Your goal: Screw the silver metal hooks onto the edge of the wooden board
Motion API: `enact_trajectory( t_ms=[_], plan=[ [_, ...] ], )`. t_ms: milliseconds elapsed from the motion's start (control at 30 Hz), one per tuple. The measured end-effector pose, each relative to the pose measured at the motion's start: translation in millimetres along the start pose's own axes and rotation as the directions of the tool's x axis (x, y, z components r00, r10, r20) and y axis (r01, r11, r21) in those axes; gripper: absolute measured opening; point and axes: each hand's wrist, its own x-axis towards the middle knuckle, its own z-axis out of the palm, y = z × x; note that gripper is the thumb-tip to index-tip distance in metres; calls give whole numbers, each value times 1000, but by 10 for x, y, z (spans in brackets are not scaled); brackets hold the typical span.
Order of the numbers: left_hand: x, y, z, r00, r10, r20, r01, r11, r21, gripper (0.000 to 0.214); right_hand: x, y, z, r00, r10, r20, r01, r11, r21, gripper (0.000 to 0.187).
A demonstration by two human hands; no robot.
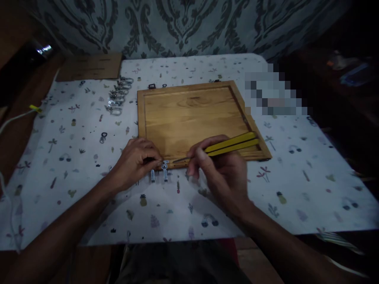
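A wooden board (189, 114) with a raised rim lies flat on a patterned white cloth. My right hand (220, 165) is closed round a screwdriver with a yellow and black handle (233, 142). Its metal tip points left at a small metal bracket (164, 162) on the board's near edge. My left hand (136, 159) rests at the board's near left corner, fingers curled and pressing beside that bracket. Two small metal pieces (159, 175) lie on the cloth just below the bracket.
A row of metal clasps (118, 96) lies left of the board. A piece of brown cardboard (90, 66) sits at the far left of the table (310, 185). A white cable (14, 118) runs along the left edge. A patterned curtain hangs behind.
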Motion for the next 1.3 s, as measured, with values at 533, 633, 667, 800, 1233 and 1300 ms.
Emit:
enact_trajectory(
  t_ms=[533, 633, 667, 800, 1233, 1300],
  plan=[
    [9, -2, -10, 1000, 25, 12, -25, 998, 53, 19, -36, 254, 85, 990, 53, 127, -59, 998, 37, 21],
    [8, -9, -7, 999, 35, 0, -35, 998, 56, 20, -17, 249, 98, 992, 43, 119, -48, 998, 40, 18],
    [8, -11, -6, 999, 38, -2, -38, 998, 52, 20, -10, 244, 102, 992, 36, 117, -40, 999, 31, 17],
    [14, -9, -16, 999, 33, 12, -34, 999, 42, 18, 12, 224, 109, 989, -7, 148, 14, 999, -44, 12],
    [5, 29, -96, 997, -29, -74, 18, 990, -141, 16, 9, 252, 92, 981, -24, 191, 42, 995, -91, 13],
    [-7, 29, -168, 984, -115, -135, 85, 974, -210, 16, 9, 243, 89, 981, -13, 192, 33, 995, -97, 15]
  ],
)
